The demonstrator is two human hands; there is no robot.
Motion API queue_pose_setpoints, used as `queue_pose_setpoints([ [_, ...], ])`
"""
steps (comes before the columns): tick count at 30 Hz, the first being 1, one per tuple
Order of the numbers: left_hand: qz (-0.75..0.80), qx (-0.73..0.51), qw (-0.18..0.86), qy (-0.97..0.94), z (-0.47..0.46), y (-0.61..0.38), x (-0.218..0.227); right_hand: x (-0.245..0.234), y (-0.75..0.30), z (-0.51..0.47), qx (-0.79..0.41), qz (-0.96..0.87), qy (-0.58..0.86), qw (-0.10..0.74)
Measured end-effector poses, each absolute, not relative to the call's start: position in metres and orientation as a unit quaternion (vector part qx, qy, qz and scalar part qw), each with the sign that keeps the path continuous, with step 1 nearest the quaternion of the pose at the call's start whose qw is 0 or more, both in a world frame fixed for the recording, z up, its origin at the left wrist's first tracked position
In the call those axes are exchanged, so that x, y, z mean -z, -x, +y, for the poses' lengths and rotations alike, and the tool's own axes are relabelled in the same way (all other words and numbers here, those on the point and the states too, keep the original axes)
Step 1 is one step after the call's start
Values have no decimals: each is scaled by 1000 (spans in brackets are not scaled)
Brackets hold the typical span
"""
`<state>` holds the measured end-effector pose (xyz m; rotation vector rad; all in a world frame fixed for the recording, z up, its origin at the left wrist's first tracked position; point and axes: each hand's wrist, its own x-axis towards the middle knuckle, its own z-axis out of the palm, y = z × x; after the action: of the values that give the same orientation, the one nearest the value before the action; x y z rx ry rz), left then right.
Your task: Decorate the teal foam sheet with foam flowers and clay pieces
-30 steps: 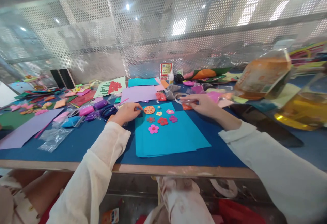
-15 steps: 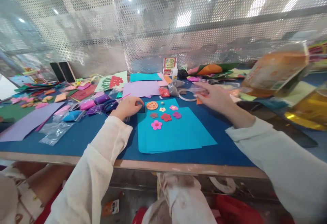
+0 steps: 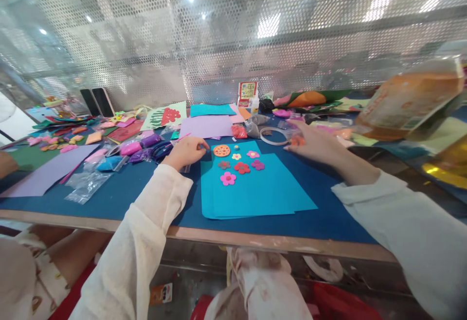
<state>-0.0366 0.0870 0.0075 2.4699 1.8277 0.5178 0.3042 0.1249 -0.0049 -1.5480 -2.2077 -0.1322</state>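
My left hand (image 3: 187, 152) rests at the left edge of the blue sheets of paper (image 3: 262, 193), its fingers curled in. What it holds, if anything, is hidden; a thin pink stick (image 3: 184, 136) shows just behind its knuckles. On the paper lie several small clay flowers, among them a pink flower (image 3: 228, 178) and a red flower (image 3: 242, 168), plus a round orange speckled disc (image 3: 222, 151). To the right of the paper, my right hand (image 3: 317, 146) hovers with thumb and index finger apart, near a small orange packet (image 3: 297, 140) and a white ring (image 3: 273, 136).
Bagged purple and pink clay (image 3: 140, 148) lies left of the paper. Behind stand lilac paper (image 3: 203, 127) and a red-and-white packet (image 3: 247, 94). A large bottle of orange drink (image 3: 412, 101) stands at the right. Another person's hand (image 3: 7, 165) is at the far left.
The view has shifted slightly, so things sit further right. My right hand has drawn a little to the right, away from the white ring. My left hand has hardly moved.
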Motion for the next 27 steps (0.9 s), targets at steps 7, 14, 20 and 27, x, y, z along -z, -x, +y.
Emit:
queue_pose_setpoints([
  [7,590,-166,2,-790,87,39,-8,10,-302,125,33,-816,510,271],
  [14,586,-167,2,-793,88,41,-6,12,-299,130,41,-800,503,325],
  [20,591,-163,4,-790,88,43,-8,12,-300,130,25,-796,500,340],
  [27,599,-166,8,-784,87,43,-8,7,-304,130,73,-755,494,425],
])
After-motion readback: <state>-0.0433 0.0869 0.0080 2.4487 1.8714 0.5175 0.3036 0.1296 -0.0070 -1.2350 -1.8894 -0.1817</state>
